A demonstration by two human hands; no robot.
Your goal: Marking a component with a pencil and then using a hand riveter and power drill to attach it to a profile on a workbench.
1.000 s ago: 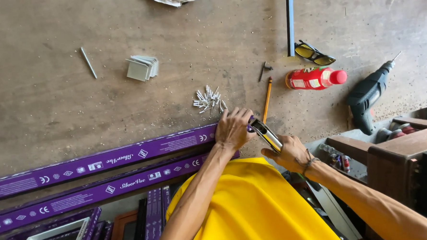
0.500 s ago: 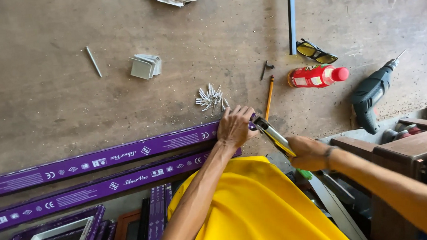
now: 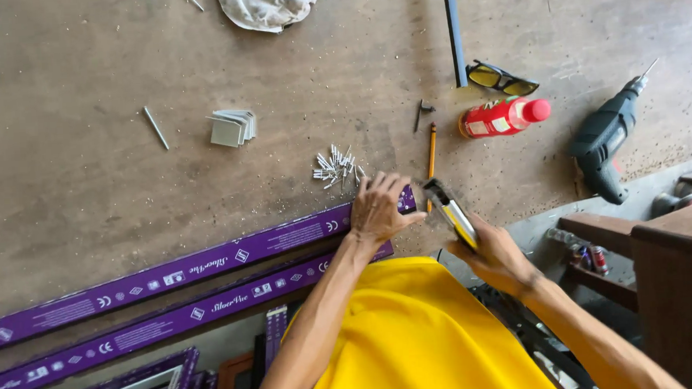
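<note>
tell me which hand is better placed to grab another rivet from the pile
Left, most likely. The left hand rests on the end of the purple strip, its fingertips just below the pile of rivets, and holds nothing. The right hand is farther away and is gripping the yellow-handled tool.

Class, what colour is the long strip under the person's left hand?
Purple with white markings: the strip under the left hand, seen in the head view.

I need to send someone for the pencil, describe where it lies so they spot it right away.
On the concrete floor, find the red bottle lying on its side. Just left of it lies the pencil, above the left hand: thin, orange-yellow, unlike the silvery screws farther left.
</note>
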